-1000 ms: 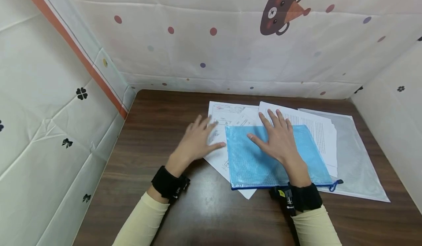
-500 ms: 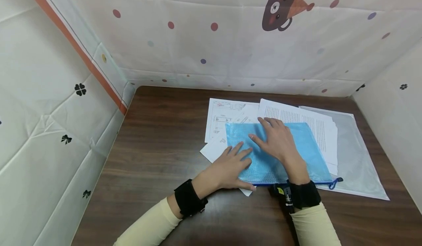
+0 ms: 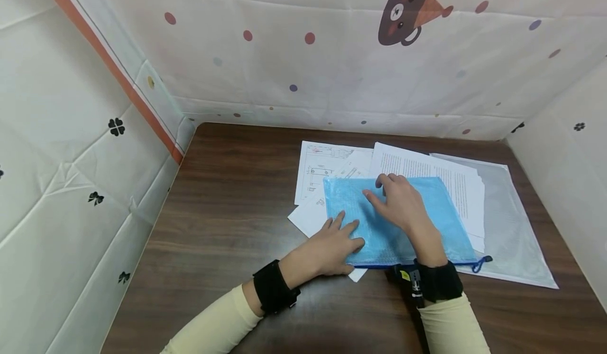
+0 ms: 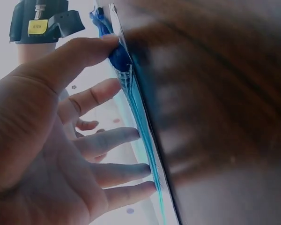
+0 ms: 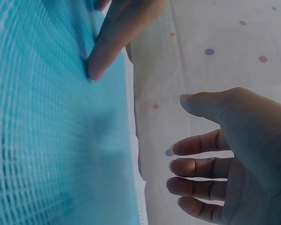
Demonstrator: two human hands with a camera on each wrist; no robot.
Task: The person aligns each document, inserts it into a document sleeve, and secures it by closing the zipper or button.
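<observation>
A blue mesh zip pouch (image 3: 422,222) lies on a spread of white printed sheets (image 3: 327,169) on the brown table (image 3: 227,196). My left hand (image 3: 339,238) rests flat on the pouch's near left corner, fingers straight, with the thumb along the zip edge (image 4: 119,56). My right hand (image 3: 395,198) lies on the middle of the pouch with its fingers loosely bent and the tips near the far edge. In the right wrist view the blue mesh (image 5: 47,131) fills the left side, and the right hand's fingers (image 5: 192,164) hang relaxed beside it.
A clear grey pouch (image 3: 514,233) lies under the sheets at the right. More text pages (image 3: 455,177) stick out behind the blue pouch. Its blue zip pull (image 3: 481,263) points right. Patterned cloth walls (image 3: 95,159) enclose the table on the left, back and right.
My left hand has moved from the sheets at the left onto the pouch's near left corner. My right hand's fingers have drawn back and bent a little.
</observation>
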